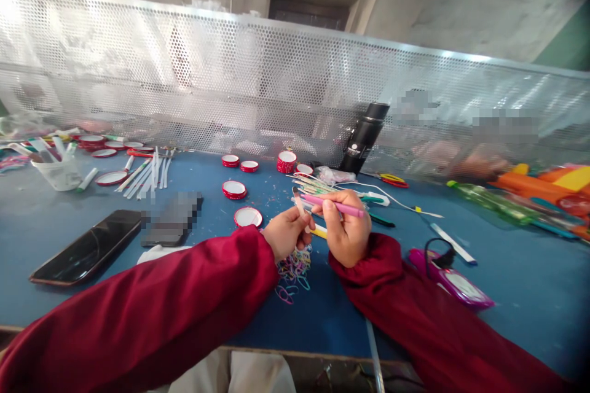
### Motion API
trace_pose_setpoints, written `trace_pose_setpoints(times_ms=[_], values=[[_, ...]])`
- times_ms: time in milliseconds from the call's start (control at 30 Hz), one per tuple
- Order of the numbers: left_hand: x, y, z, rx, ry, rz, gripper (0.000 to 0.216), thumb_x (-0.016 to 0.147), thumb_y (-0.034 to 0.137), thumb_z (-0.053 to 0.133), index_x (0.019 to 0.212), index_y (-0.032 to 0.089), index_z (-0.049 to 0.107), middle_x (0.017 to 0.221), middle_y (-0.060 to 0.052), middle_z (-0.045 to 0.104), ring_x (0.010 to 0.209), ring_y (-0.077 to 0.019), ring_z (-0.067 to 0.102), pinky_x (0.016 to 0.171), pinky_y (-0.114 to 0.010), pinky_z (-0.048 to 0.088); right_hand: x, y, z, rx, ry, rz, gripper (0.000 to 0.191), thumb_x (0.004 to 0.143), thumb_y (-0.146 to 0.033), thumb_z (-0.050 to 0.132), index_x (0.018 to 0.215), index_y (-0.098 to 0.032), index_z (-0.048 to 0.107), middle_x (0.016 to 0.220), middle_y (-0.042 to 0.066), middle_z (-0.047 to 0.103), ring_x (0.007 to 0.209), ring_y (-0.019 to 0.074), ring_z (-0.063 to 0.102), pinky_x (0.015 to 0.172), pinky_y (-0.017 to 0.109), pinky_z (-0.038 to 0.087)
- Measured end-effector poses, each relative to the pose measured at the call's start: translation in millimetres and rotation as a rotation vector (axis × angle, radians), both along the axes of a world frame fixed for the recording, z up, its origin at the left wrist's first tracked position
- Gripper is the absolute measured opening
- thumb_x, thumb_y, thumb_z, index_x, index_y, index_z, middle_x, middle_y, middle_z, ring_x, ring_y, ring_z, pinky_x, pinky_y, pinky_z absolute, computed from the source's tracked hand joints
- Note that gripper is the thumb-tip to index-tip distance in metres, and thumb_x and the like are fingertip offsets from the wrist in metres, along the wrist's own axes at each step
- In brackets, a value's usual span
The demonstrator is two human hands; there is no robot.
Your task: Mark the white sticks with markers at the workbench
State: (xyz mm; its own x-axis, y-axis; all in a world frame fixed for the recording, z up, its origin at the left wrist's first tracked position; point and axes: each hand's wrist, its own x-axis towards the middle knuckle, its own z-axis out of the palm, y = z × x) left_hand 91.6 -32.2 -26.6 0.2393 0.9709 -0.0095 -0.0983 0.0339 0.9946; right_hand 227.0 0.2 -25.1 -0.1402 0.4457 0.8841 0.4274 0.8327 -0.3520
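Note:
My right hand (346, 227) is closed around a pink pen-like stick (343, 207) that lies across its fingers and points right. My left hand (286, 232) pinches a thin pale stick (299, 202) that stands tilted between the two hands. Both arms wear dark red sleeves. Under the hands lies a heap of small coloured rubber bands (294, 271) on the blue table (258, 313). A spread of white and coloured sticks (322, 187) lies just beyond the hands.
Red-rimmed round lids (247, 217) are scattered over the table's middle and far left. A black phone (87, 247) lies at the left, a black flask (364, 138) stands at the back, a pink gadget with a cable (454, 282) lies at the right. A perforated metal screen (230, 73) closes the far edge.

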Motion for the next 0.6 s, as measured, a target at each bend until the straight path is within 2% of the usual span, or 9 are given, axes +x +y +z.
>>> trace_pose_setpoints(times_ms=[233,600], values=[[0.7,-1.8,2.4,0.005,-0.015,-0.005,0.022,0.093,0.03,0.038,0.076,0.017,0.046,0.054,0.004,0.047,0.039,-0.004,0.038,0.041,-0.017,0.026,-0.4,-1.6,-2.0,0.001,0.024,0.045,0.009,0.089,-0.022,0.051,0.094,-0.02,0.058,0.076,0.001,0.065,0.072,0.0162,0.065,0.07,0.032,0.051],[-0.5,-0.4,1.5,0.013,-0.009,-0.002,0.023,0.093,0.032,0.038,0.077,0.017,0.046,0.053,0.005,0.047,0.038,-0.0043,0.037,0.042,-0.017,0.027,0.1,-1.4,-0.4,0.006,0.02,0.02,0.009,0.09,-0.024,0.051,0.093,-0.02,0.058,0.075,0.002,0.065,0.069,0.0167,0.064,0.066,0.032,0.051]])
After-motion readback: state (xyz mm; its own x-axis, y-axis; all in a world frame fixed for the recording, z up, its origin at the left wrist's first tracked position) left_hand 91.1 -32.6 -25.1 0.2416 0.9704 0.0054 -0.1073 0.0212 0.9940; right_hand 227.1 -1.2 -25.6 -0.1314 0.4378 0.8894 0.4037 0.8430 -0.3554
